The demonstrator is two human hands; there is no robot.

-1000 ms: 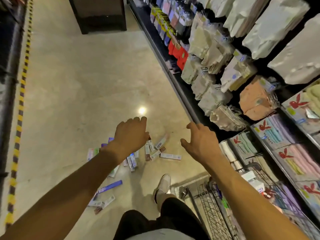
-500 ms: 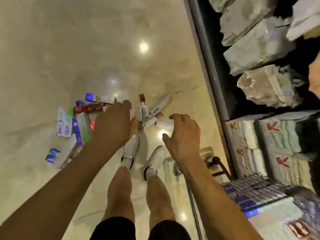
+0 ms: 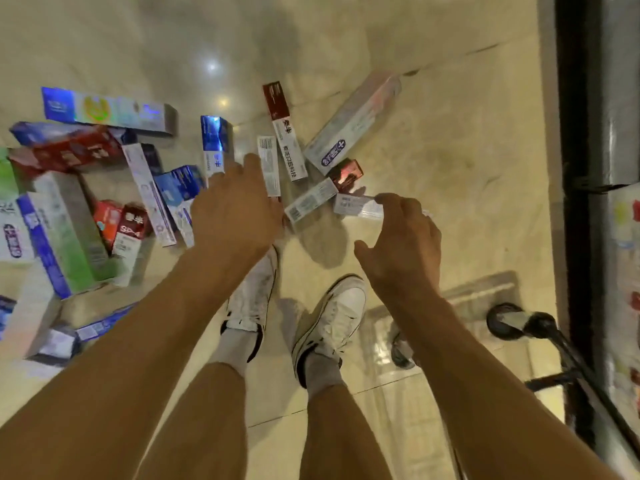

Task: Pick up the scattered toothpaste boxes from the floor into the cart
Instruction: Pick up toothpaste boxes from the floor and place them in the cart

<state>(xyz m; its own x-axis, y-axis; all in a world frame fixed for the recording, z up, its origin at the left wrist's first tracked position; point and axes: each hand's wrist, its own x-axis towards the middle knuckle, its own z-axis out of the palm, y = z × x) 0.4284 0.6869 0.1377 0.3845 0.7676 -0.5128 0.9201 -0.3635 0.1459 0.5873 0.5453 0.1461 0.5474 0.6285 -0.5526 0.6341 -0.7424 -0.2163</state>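
Floor (image 3: 450, 161): shiny and pale, with round spots of light on it.
Shelf (image 3: 568, 98): a dark edge runs down the right side. The packs on it are too blurry to make out.
Cart (image 3: 540, 325): only a corner shows at the bottom right, a dark bar with one black wheel (image 3: 504, 325) on the floor.
Toothpaste boxes (image 3: 149, 188): many lie flat on the floor, out of the cart. Most are on the left in a messy heap, some on top of others. A few more lie in the middle, near the hands.
Shoes: two white ones, the left shoe (image 3: 254, 299) and the right shoe (image 3: 339, 313), stand side by side just behind the boxes.
Left hand (image 3: 239, 209): reaches out over the boxes in the middle. One finger points forward beside a thin white box (image 3: 269, 164). It holds nothing.
Right hand (image 3: 405, 244): the fingers are bent and the thumb is spread apart. The fingertips are over the end of a small white box (image 3: 355, 206). I cannot tell if they touch it.
Long grey box (image 3: 349, 124): lies slanted, a little way in front of the right hand.
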